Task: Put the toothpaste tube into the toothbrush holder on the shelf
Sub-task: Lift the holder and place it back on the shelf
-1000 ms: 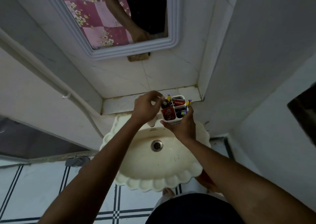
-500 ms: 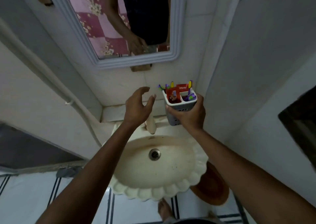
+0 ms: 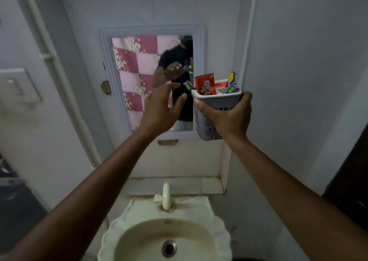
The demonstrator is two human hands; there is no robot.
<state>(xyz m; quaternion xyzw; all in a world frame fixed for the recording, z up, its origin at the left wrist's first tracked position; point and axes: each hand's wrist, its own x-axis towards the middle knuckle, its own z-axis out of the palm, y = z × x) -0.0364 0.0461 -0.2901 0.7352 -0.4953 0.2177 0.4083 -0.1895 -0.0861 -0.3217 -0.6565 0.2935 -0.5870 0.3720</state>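
A grey toothbrush holder (image 3: 216, 103) was gripped around its perforated body by the right hand (image 3: 227, 116) and held up in the air, in front of the mirror's (image 3: 147, 77) lower right corner and well above the tiled shelf (image 3: 175, 185). A red toothpaste tube (image 3: 205, 83) was seen standing upright in the holder's left compartment; a small blue-and-white label was carried on it, but its lettering was too blurred to be read. Behind it a red and white carton (image 3: 221, 85) was lodged, with white script that could not be made out. Toothbrush heads (image 3: 232, 88) in purple and yellow were visible at the right of the holder. The left hand (image 3: 161, 109) was held open just beside the holder, fingers spread and nothing grasped. Below, a cream tap (image 3: 166, 197) and a scalloped basin (image 3: 163, 238) were seen, and a white pipe (image 3: 49, 61) on the left wall.
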